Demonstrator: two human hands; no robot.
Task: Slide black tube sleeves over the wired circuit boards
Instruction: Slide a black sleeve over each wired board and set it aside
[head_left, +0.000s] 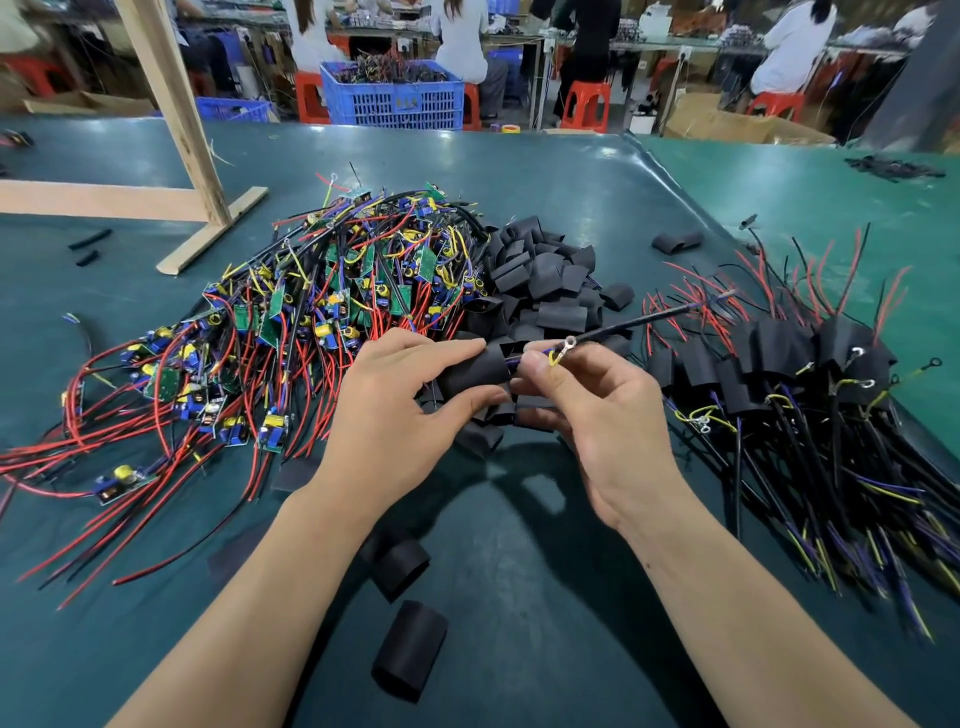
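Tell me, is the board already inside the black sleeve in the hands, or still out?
Cannot tell: the left hand covers the black sleeve. Only wires leave its right end, pinched by the right hand.

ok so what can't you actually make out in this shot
- Head view: whether a circuit board sits inside the black tube sleeve; the sleeve wall and left hand hide it.
- Head view: the right hand fingers cover where the yellow wire with the ring terminal enters.
- Head view: far blue plastic crate contents, too small.
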